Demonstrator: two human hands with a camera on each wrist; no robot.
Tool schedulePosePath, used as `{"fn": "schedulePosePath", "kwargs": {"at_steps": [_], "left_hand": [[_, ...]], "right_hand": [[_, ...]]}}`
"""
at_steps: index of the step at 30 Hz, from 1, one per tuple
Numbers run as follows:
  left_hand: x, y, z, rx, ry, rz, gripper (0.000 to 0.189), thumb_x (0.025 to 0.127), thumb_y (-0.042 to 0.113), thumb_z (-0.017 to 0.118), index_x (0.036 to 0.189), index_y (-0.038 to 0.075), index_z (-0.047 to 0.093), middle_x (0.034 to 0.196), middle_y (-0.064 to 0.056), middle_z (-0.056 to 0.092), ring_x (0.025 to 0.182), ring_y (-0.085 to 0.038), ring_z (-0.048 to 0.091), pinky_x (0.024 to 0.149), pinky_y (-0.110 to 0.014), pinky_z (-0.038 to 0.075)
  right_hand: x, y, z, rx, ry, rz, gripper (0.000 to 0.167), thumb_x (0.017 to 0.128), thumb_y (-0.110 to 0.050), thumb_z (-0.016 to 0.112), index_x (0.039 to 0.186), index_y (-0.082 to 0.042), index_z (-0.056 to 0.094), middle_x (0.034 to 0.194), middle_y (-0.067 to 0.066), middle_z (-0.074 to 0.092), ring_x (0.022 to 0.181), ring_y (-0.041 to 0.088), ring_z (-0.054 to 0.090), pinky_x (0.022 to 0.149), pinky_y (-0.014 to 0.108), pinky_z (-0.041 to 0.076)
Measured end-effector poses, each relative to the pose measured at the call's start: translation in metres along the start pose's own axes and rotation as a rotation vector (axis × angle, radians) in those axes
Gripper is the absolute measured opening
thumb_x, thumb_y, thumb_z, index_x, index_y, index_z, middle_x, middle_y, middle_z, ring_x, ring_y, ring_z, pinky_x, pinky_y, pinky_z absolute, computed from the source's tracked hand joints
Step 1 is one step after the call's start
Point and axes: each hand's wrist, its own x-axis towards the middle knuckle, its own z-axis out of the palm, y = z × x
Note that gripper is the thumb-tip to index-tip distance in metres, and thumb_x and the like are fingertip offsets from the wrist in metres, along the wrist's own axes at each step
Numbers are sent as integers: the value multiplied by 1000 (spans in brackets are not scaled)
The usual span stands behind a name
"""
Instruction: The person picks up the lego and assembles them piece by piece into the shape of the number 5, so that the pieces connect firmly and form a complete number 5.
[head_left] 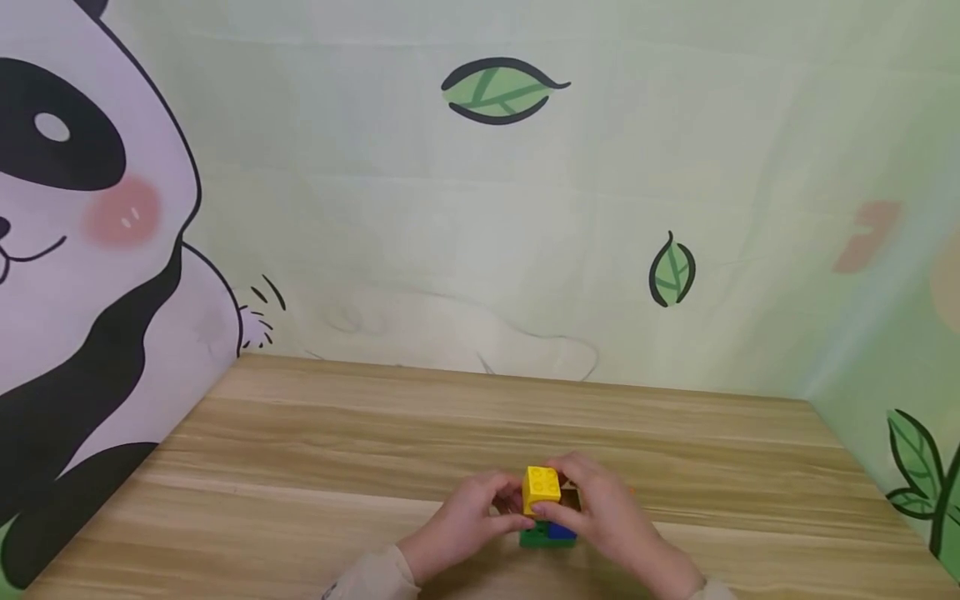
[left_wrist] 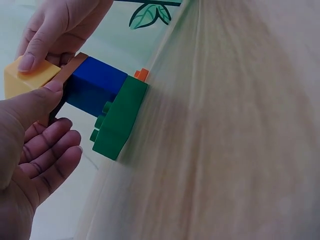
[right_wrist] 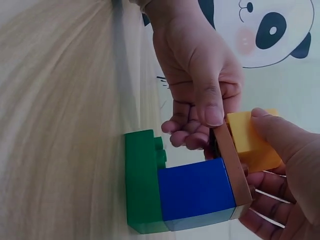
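Observation:
A stack of toy building bricks stands on the table. At its bottom is a green brick [right_wrist: 142, 185], with a blue brick [right_wrist: 197, 192] on one end of it and its other studs bare. A flat brown brick [right_wrist: 232, 165] lies across the blue one and overhangs the bare studs. My left hand [head_left: 465, 518] pinches the overhanging end of the brown brick. With thumb and fingers my right hand [head_left: 611, 517] holds a yellow brick [head_left: 542, 487] against the brown brick's top, slightly tilted. Whether the yellow brick is fully seated I cannot tell.
Behind the stack, a small orange piece [left_wrist: 142, 74] shows at table level, mostly hidden. The wooden table [head_left: 337, 417] runs back to a backdrop [head_left: 360, 208] printed with a panda and leaves.

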Motion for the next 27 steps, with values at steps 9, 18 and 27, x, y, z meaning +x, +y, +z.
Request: {"fn": "schedulePosePath", "kwargs": {"at_steps": [9, 18, 27], "left_hand": [[-1, 4, -1, -8, -31, -24, 20, 89, 22, 68, 104, 9, 65, 89, 3, 64, 77, 3, 54, 73, -14, 49], [-1, 7, -2, 37, -23, 10, 19, 89, 23, 68, 100, 8, 63, 89, 0, 63, 78, 2, 54, 70, -15, 48], [-2, 8, -1, 31, -19, 12, 20, 89, 22, 68, 101, 7, 63, 90, 0, 64, 79, 1, 57, 71, -15, 50]], "right_hand": [[0, 0, 0, -12, -28, -16, 37, 88, -38, 66, 112, -10, 65, 102, -5, 65, 86, 3, 57, 76, 25, 54], [1, -1, 0, -33, -2, -82, 30, 88, -38, 67, 103, -14, 65, 98, -6, 65, 83, 2, 56, 73, 24, 55], [1, -2, 0, -35, -4, -68, 32, 86, -38, 69, 105, -12, 66, 99, -6, 65, 84, 3, 58, 75, 20, 55]]}}
